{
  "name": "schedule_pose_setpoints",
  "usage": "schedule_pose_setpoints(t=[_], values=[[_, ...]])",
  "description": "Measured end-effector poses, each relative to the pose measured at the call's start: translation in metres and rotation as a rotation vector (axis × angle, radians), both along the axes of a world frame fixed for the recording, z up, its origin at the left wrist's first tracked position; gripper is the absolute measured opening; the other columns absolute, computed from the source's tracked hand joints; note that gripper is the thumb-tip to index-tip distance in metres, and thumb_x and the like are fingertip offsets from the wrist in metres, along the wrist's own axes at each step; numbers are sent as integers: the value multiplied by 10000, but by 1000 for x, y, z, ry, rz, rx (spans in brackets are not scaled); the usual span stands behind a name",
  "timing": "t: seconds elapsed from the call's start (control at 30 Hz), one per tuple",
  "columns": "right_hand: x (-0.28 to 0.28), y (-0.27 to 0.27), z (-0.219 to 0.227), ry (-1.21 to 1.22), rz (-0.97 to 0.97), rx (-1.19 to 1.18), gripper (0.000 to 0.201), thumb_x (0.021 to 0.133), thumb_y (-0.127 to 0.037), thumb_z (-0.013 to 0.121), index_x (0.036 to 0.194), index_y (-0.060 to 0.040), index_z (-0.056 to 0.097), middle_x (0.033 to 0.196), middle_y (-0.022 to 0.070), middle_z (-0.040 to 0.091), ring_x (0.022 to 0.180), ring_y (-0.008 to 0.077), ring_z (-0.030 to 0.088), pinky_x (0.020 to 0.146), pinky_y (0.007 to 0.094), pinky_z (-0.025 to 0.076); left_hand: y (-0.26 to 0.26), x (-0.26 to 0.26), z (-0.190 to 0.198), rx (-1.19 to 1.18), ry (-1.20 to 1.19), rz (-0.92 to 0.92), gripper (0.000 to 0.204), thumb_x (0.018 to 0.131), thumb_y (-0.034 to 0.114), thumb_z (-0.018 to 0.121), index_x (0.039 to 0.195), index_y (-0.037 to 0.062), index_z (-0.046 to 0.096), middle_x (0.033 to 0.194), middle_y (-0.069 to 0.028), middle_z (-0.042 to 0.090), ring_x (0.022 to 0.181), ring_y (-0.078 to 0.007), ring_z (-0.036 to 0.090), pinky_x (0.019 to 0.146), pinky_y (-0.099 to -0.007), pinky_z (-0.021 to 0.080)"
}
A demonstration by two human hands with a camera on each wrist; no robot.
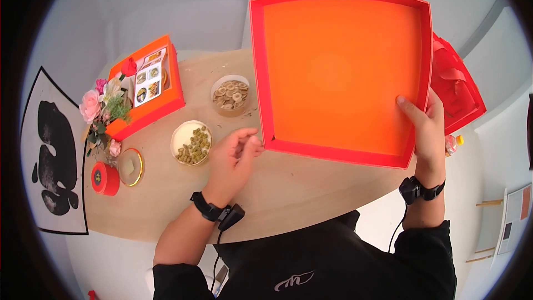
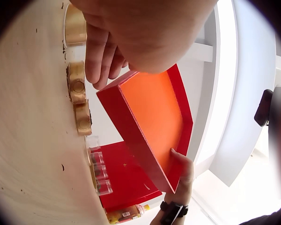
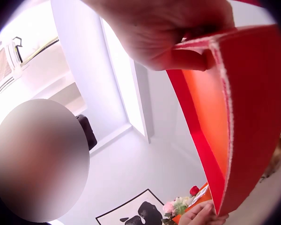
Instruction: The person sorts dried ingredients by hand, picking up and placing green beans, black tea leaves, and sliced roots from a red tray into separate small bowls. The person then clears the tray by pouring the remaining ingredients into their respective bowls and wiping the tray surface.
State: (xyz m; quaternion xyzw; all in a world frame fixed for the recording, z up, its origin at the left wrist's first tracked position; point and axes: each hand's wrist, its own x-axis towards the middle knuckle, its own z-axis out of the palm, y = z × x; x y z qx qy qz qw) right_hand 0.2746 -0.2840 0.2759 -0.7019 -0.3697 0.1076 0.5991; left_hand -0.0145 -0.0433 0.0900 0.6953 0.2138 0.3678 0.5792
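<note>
A red box lid (image 1: 340, 75) with an orange inside is held up over the table, its hollow side toward the head camera. My right hand (image 1: 430, 130) grips its right side, thumb over the rim against the inner face. In the right wrist view, that thumb hooks over the red wall. My left hand (image 1: 232, 161) is at the lid's lower left corner, fingers loosely bent right by the edge. The left wrist view shows its fingers (image 2: 101, 56) reaching down beside the lid's corner. Left of that hand stands a bowl of green dried pieces (image 1: 192, 147).
Behind that bowl is a bowl of dried slices (image 1: 230, 95). An orange-red box (image 1: 158, 108) with flowers (image 1: 105, 103) and a picture card stands at left, near a red round tin (image 1: 105, 179) and gold-rimmed disc (image 1: 131, 168). Red packaging (image 1: 458, 86) and a bottle (image 1: 452, 145) are at right.
</note>
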Motion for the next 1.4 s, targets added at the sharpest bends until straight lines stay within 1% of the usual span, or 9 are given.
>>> schedule_pose_setpoints(t=[0.07,0.3,0.43,0.53,0.63,0.67,0.8,1.1,1.4], values=[[2,2,14,-32,-123,34,433,1111,-30,765,1527,74,706,1355,146,851,1199,204,813,1086,370,636,3,-3,-4,-76,4,-53,282,1266,105,621,1485,-60,684,1177,-130,823,1082,-214,863,963,-348,707],[46,10,37,-303,-244,163,375,1121,-31,751,1481,70,722,1326,134,848,1188,191,802,1069,363,626,7,2,-18,-116,38,-88,273,1268,114,618,1491,-36,668,1141,-87,789,1060,-189,841,932,-330,692],[56,18,31,-515,-293,175,303,1139,-31,727,1429,54,715,1222,120,839,1118,188,781,1034,356,607,9,1,-19,-100,84,-102,272,1270,116,615,1495,-28,666,1134,-76,782,1050,-173,829,932,-324,685],[41,17,27,-707,-328,20,310,1120,17,721,1430,14,714,1125,152,824,1041,188,788,973,354,622,9,-1,-18,-89,106,-125,269,1274,124,607,1480,-33,678,1122,-74,787,1040,-157,820,930,-319,681],[29,16,22,-759,-310,-26,344,1079,32,747,1421,10,714,1104,161,820,966,213,801,909,351,634,9,-1,-17,-85,144,-141,269,1278,135,601,1461,-41,690,1104,-72,795,1028,-142,811,927,-314,678],[30,12,19,-758,-293,-64,449,1001,47,789,1439,-5,706,1097,185,821,921,280,832,861,359,650,9,-1,-17,-75,161,-141,270,1279,142,599,1450,-44,696,1095,-71,802,1021,-136,808,924,-312,676],[30,10,3,-963,-220,-5,597,893,57,835,1465,-38,696,1075,202,821,904,378,846,813,375,662,11,0,-18,-39,174,-139,271,1279,150,601,1439,-45,700,1077,-73,813,995,-136,812,907,-310,679],[22,1,-4,-1131,-141,-34,595,811,74,826,1384,-54,730,1015,124,824,803,335,819,723,366,650,10,-1,-14,-41,166,-121,279,1279,171,611,1409,-50,722,1035,-81,822,968,-138,824,880,-304,682],[12,-2,-5,-1196,-86,-47,572,769,137,797,1315,-27,753,1125,127,870,873,330,855,755,362,672,9,-3,-13,11,181,-113,276,1273,164,619,1403,-56,722,1018,-82,825,944,-135,827,866,-302,676]])
